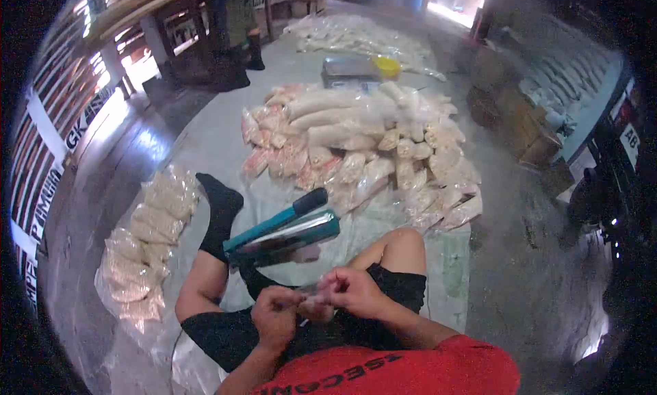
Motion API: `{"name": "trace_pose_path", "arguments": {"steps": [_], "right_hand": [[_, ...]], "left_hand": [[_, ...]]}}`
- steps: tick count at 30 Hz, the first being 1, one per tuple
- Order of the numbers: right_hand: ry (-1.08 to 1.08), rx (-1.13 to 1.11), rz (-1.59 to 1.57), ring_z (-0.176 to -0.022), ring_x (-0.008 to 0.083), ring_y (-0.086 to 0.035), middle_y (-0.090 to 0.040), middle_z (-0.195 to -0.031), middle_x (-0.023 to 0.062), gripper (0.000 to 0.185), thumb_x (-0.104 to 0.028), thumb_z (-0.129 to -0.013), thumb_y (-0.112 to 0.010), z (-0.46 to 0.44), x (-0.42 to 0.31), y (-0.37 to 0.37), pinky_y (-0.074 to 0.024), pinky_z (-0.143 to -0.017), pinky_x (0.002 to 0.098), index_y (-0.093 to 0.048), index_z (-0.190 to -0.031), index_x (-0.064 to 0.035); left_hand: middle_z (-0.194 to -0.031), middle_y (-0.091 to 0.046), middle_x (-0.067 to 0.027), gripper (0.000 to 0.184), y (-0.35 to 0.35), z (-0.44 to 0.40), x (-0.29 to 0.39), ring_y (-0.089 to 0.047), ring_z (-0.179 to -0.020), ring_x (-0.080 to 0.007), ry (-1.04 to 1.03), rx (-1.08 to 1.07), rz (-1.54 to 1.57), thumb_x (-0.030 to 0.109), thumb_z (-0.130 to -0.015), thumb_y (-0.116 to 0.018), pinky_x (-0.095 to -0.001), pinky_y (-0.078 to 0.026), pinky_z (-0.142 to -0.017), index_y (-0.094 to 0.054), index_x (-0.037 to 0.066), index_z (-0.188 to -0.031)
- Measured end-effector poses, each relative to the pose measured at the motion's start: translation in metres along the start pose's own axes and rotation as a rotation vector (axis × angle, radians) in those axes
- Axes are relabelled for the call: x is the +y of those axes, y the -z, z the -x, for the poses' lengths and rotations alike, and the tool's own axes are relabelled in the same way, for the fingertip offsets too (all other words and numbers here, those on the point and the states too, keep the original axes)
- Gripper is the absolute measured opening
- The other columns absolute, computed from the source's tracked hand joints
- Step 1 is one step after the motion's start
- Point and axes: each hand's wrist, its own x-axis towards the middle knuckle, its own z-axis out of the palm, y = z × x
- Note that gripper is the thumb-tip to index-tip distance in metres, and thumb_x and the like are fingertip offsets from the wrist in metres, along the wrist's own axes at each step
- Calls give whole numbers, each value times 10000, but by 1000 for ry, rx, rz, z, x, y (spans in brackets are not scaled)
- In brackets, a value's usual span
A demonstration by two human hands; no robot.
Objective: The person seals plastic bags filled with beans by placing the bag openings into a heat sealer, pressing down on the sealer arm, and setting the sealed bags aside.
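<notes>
My left hand (275,315) and my right hand (352,294) are close together above my lap, fingers pinched. Between them stretches a small piece of clear plastic (313,292), blurred, perhaps the edge of a bag. Just beyond my hands lies a teal hand-held bag sealer (274,225) with a black grip, its two long arms apart. It rests near my folded legs, touching or close to my dark sock (219,207).
A large heap of filled clear bags (356,135), pale and some reddish, lies ahead on a white sheet (448,272). More filled bags (140,248) line the left side. Behind the heap are a grey scale-like box (345,68), a yellow bowl (387,68) and further bags (349,33). Another person's leg (254,49) stands at back left.
</notes>
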Motion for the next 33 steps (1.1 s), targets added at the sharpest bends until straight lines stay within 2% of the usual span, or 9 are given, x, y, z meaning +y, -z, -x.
{"name": "trace_pose_path", "arguments": {"steps": [5,6,8,13,15,20,25,28,33], "right_hand": [[396,-254,-306,-915,64,-628,-697,-961,19,180,-123,-931,-731,3,-10,2,-512,-830,241,-701,-1079,-26],[402,-256,-300,-915,64,-628,-697,-961,19,180,-123,-931,-731,3,-4,-2,-512,-830,241,-701,-1079,-26],[132,-181,-259,-906,64,-626,-693,-949,7,200,-118,-950,-707,3,4,-11,-507,-821,232,-696,-1128,-28],[9,-73,-218,-880,73,-637,-696,-925,-2,169,-98,-953,-699,16,-26,-7,-509,-796,233,-711,-1107,-28],[442,-117,-60,-850,90,-653,-705,-910,1,146,-91,-940,-713,16,-18,-2,-521,-775,247,-724,-1074,-35],[163,-171,-131,-851,124,-674,-721,-914,31,118,-85,-923,-728,38,-23,4,-538,-784,274,-732,-1018,-16],[-30,52,-95,-821,109,-628,-709,-867,36,206,-190,-977,-685,-7,0,-2,-534,-782,284,-714,-1015,10],[-27,165,-495,-814,100,-612,-702,-851,37,241,-227,-1006,-646,-54,30,-15,-522,-776,269,-710,-1037,4],[-6,239,-330,-749,104,-625,-700,-820,32,254,-245,-1014,-633,-115,42,-24,-526,-707,274,-707,-1032,-2]], "left_hand": [[-892,-702,-91,107,18,-7,26,-689,-783,-187,-575,-78,-97,106,-948,-699,-312,-551,-724,-630,26,-965],[-892,-702,-91,107,15,-7,24,-689,-783,-187,-582,-74,-96,106,-948,-699,-312,-551,-724,-630,26,-965],[-893,-716,-127,116,8,-7,15,-703,-777,-212,69,93,379,123,-979,-664,-318,-560,-733,-657,11,-947],[-857,-712,-130,129,25,5,20,-704,-770,-225,-240,88,195,120,-991,-648,-322,-561,-708,-669,3,-941],[-852,-711,-120,130,26,12,32,-702,-765,-217,-352,85,137,123,-990,-651,-317,-557,-695,-671,4,-941],[-796,-709,-92,138,28,23,46,-691,-709,-181,-456,-26,-77,122,-977,-670,-299,-540,-661,-682,-9,-934],[-760,-691,-70,148,13,-11,9,-678,-671,-160,154,71,131,128,-947,-706,-288,-549,-612,-670,-15,-958],[-799,-680,-73,152,8,-51,-2,-682,-689,-168,313,80,228,123,-948,-698,-298,-568,-610,-657,-12,-1006],[-861,-655,-73,169,-1,-101,-52,-661,-685,-178,442,80,451,149,-957,-683,-331,-598,-612,-634,4,-1030]]}}
